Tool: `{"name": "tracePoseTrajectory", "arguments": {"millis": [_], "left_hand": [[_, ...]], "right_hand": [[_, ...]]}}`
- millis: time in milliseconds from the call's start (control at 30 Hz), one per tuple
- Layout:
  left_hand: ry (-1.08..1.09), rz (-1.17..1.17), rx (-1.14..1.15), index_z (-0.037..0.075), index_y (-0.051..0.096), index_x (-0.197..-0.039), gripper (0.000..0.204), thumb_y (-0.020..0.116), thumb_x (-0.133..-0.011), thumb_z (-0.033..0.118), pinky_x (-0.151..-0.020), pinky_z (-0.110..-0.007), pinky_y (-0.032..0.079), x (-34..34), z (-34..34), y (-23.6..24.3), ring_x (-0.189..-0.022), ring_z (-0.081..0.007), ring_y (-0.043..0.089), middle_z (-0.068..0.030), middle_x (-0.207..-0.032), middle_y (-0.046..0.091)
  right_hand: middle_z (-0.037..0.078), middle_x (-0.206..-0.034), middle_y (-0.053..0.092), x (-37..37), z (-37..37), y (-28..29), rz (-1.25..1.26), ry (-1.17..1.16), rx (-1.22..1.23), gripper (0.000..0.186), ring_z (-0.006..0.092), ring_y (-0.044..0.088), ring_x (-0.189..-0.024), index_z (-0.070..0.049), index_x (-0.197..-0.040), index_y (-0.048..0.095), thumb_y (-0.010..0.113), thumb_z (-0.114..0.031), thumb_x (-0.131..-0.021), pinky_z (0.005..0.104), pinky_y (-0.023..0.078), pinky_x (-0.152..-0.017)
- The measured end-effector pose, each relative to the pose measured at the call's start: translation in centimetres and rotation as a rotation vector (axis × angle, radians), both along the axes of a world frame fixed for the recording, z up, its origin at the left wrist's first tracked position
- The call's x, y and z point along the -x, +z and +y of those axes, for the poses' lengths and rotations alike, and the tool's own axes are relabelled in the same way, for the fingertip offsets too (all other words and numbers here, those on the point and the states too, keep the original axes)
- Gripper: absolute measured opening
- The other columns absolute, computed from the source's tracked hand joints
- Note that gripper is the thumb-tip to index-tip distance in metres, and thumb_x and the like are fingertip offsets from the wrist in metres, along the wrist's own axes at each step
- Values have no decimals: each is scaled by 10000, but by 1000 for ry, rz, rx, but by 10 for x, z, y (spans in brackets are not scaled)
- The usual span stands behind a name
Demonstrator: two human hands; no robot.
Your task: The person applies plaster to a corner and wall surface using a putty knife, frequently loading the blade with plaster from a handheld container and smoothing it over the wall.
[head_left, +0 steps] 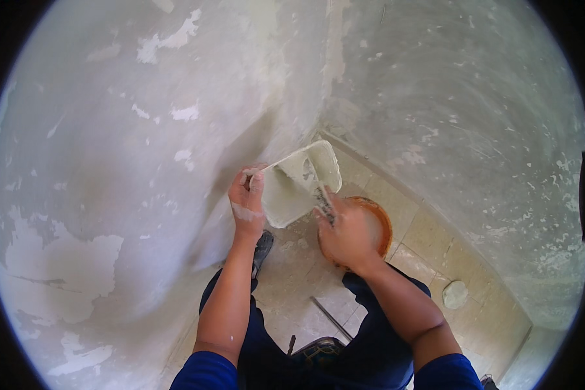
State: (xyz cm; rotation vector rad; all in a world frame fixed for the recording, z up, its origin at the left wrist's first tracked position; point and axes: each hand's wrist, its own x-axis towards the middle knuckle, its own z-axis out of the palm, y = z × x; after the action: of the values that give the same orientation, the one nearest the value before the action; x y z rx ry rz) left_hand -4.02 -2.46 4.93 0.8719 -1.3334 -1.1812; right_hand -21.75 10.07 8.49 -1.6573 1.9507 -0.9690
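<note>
Left hand (246, 203) and right hand (350, 234) were both occupied: the left pinched one corner of a pale, plaster-smeared tray (332, 168), its thumb at the rim, while the right was closed around the handle of a scraper-like tool (324, 203), whose far end reached inside the tray. The tray was held tilted, near the corner where two patchy grey walls (143, 140) met. Beyond the right hand, partly hidden by it, an orange tub (386, 227) stood on the tiled floor (406, 211)
</note>
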Motion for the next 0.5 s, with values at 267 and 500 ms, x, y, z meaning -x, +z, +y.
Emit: {"name": "tracePoseTrajectory", "arguments": {"millis": [267,500], "left_hand": [[59,-129,-37,-8,668,-1044,254,602,-1048,237,-812,-274,428,5,7,-8,-856,-100,512,0,-893,609],[108,-30,-29,20,654,-1017,259,575,-1068,261,-823,-272,427,4,-2,-11,-877,-95,518,10,-905,601]], "right_hand": [[271,-1014,682,-30,7,12,123,161,-209,555,448,673,-953,-45,-1402,594,667,-129,-858,512,553,-854],[258,-920,693,7,21,9,146,212,-124,580,447,695,-835,-67,-1398,595,703,-123,-831,525,570,-760]]}}
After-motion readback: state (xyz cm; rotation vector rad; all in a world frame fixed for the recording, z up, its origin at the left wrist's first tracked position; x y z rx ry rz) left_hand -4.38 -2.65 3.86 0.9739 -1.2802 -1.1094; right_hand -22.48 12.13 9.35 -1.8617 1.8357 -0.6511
